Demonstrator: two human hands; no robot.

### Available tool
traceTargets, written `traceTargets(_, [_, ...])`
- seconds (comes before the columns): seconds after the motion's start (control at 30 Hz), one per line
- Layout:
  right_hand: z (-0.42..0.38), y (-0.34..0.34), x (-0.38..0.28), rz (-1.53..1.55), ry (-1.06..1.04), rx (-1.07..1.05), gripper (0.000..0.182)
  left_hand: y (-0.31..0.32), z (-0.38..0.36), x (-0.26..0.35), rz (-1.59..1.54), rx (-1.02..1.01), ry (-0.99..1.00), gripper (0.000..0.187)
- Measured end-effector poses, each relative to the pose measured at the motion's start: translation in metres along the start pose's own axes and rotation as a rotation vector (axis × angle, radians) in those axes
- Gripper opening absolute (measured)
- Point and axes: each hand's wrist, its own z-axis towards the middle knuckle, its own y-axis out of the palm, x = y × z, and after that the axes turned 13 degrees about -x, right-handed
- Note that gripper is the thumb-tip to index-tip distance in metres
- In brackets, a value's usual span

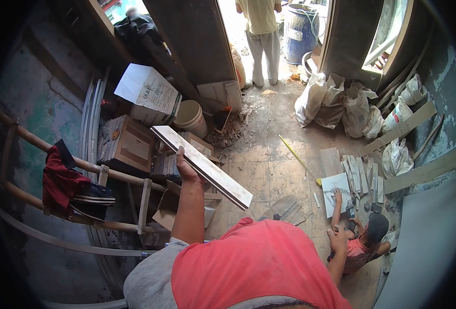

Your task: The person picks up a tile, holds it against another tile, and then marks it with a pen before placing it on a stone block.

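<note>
My left hand (183, 167) is closed around the edge of a long pale tile strip (205, 167), which slants across the view; dark lines along its side suggest stacked pieces. My right hand (337, 240) is at the lower right, its fingers curled close to a crouching co-worker's arm. Whatever it may hold is too small to make out. That co-worker (374, 232) presses one hand on a white marbled tile (335, 191) and has a small tool (351, 212) near the other hand.
A yellow tape measure (294, 154) stretches over the tiled floor. Cut strips (359, 175) lie beside the marbled tile. Sacks (341, 100) line the right wall. Boxes (145, 95) and a bucket (189, 116) stand at left, behind a bamboo rail (120, 175). Another person (259, 36) stands in the doorway.
</note>
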Motion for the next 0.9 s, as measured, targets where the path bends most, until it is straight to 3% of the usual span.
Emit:
traceTargets(0.77, [-0.023,0.011,0.006,-0.045,0.047,0.005,0.052,-0.013,-0.012,0.006,-0.031,-0.046,-0.051,0.073])
traceTargets(0.9, [-0.024,0.015,0.016,-0.014,0.047,0.001,0.052,-0.006,-0.012,0.004,-0.018,0.028,-0.01,0.068])
